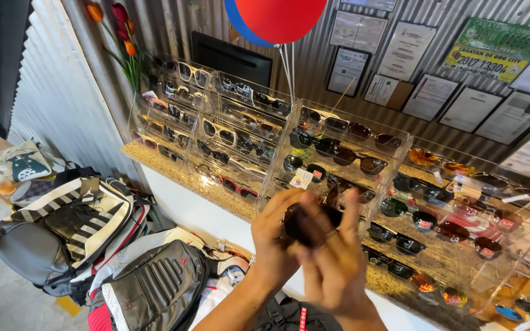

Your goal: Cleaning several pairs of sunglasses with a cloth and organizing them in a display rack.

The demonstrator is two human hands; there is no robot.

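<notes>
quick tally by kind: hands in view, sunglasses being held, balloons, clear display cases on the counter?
Hands: 2, left hand and right hand
Held sunglasses: 1
Balloons: 2, red balloon and blue balloon
Clear display cases: 4, at
Total: 9

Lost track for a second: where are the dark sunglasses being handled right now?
In the head view, the dark sunglasses sit low centre, held between the left hand and right hand, just before the clear display racks.
</notes>
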